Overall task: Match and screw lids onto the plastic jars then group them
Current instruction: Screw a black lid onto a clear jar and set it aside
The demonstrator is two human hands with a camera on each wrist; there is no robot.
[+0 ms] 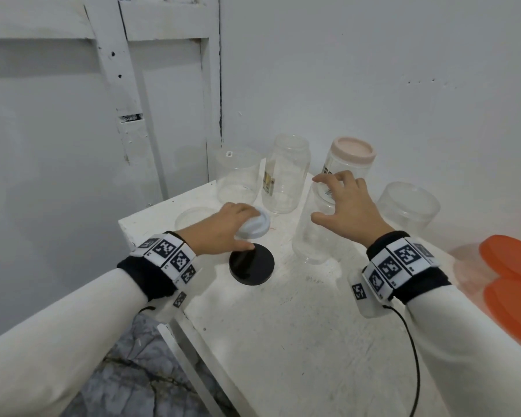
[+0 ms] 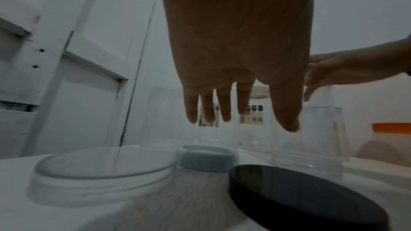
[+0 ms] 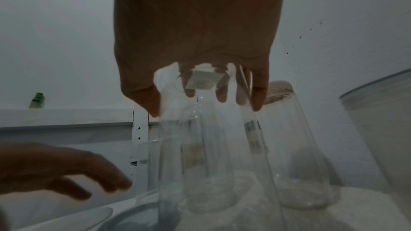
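Note:
A pale blue-white lid (image 1: 257,228) (image 2: 206,157) lies on the white table (image 1: 298,341). My left hand (image 1: 244,227) (image 2: 246,126) hovers just over it with straight fingers that hold nothing. A tall clear jar (image 1: 312,236) stands mouth down at the table's middle. My right hand (image 1: 319,200) (image 3: 200,104) comes down on its upturned base, thumb on the near side and fingers curled round the far side. A black lid (image 1: 251,267) (image 2: 300,196) lies in front of the pale lid. Left of them lies a clear lid (image 1: 193,218) (image 2: 104,169).
At the back stand a wide clear jar (image 1: 238,176), a tall clear jar (image 1: 285,173) and a jar with a pink lid (image 1: 351,155). Another wide clear jar (image 1: 408,207) stands at the right. Orange-lidded containers (image 1: 512,266) sit at the right edge. The table's left edge is close to the lids.

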